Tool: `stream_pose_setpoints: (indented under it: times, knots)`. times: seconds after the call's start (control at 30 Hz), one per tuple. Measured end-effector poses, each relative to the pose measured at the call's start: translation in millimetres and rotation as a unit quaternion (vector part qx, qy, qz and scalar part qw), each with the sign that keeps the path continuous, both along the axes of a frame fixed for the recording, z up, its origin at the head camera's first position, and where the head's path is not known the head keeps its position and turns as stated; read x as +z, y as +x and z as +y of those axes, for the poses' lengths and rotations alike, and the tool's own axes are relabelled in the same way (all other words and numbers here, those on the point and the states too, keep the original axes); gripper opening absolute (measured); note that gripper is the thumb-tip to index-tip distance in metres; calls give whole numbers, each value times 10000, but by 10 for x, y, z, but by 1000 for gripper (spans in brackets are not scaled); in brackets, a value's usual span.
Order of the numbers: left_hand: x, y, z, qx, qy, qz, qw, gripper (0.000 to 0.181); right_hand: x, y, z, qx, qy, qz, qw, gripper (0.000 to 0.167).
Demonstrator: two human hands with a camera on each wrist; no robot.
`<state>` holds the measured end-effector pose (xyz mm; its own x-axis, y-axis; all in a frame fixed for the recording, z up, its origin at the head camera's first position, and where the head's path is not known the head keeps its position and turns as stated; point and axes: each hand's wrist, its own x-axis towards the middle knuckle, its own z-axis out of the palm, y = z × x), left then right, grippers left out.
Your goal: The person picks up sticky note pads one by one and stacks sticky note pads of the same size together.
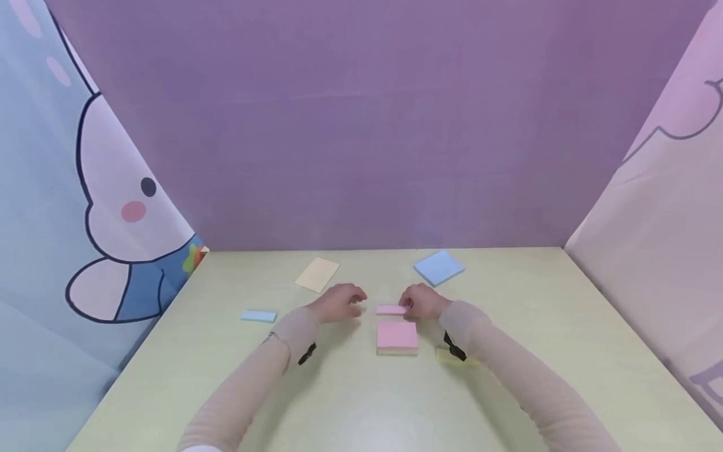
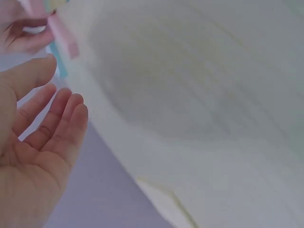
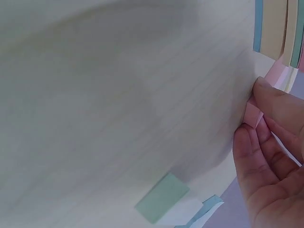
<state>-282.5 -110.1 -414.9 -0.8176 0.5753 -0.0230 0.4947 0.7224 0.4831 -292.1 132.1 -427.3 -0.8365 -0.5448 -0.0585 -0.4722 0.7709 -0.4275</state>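
Note:
My right hand [image 1: 423,301] pinches the right end of a narrow pink sticky-note pad [image 1: 390,309] between thumb and fingers. The right wrist view shows the pad's end [image 3: 253,114] between those fingertips. My left hand [image 1: 339,302] hovers left of that pad with fingers apart and loosely bent, holding nothing. Its palm and spread fingers also show in the left wrist view, apart from the narrow pink pad [image 2: 64,38]. Just in front of the narrow pad lies a thick square sticky-note stack [image 1: 397,338], pink on top; layers of several colours [image 3: 273,28] show on its side.
A pale orange square note [image 1: 317,274] and a blue square pad [image 1: 439,268] lie farther back on the table [image 1: 226,389]. At the left is a light blue narrow pad [image 1: 258,316]. A yellow strip [image 1: 449,356] lies partly hidden under the right forearm.

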Motion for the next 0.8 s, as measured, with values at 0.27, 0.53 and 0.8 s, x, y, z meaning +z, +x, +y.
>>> stream_pose_setpoints:
  times: [0.27,0.53,0.8]
  knots:
    - [226,160,-855,450,31,411,9981,29,22,43,-44,-83,-145,-263,9995,17]
    - [275,154,-1768,682,-588,366,9953,31,19,38,-39,-289,-170,-524,9981,18]
    - [82,206,-2190,1387,-780,-94,9872,36,-33,17,2,-260,-162,-503,9983,21]
